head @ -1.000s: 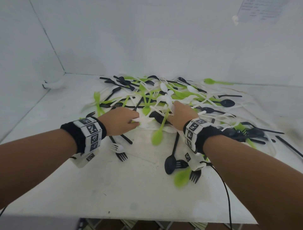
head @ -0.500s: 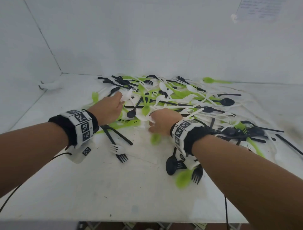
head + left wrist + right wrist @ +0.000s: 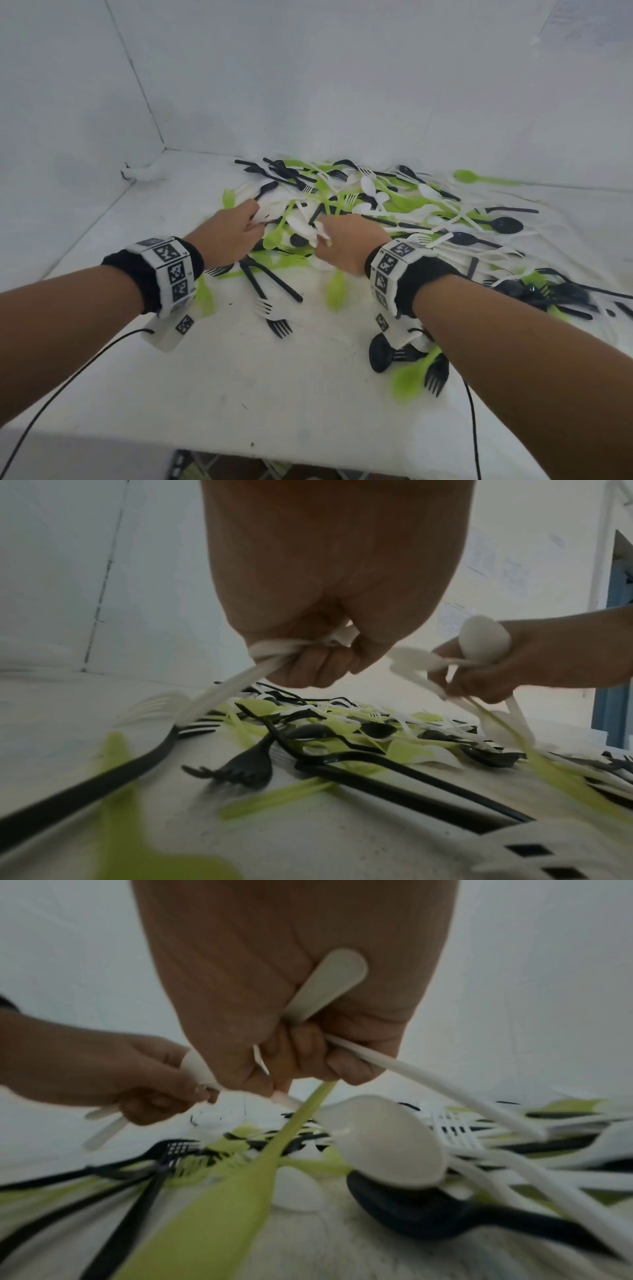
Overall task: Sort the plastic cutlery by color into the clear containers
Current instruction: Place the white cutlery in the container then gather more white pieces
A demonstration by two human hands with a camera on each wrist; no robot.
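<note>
we are in the gathering step: picking white pieces out of the mixed pile, which spreads across the middle and right of the head view on the counter. our left hand, at centre left of that frame, has its fingers curled round a small bundle of white cutlery; the left wrist view shows several white handles bunched in the fist. our right hand, just right of centre, is likewise curled round white spoons, and the right wrist view shows a green spoon running up to its fingers; we cannot tell whether it is held too or only leaning there. black forks and green pieces lie loose at the lower middle of the frame, apart from the pile.

no clear containers show in any view, so we judge nothing is sorted yet. the next move calls for shedding that green spoon if it is caught, then either taking more white pieces or carrying both bundles to a container, wherever it stands out of frame.
</note>
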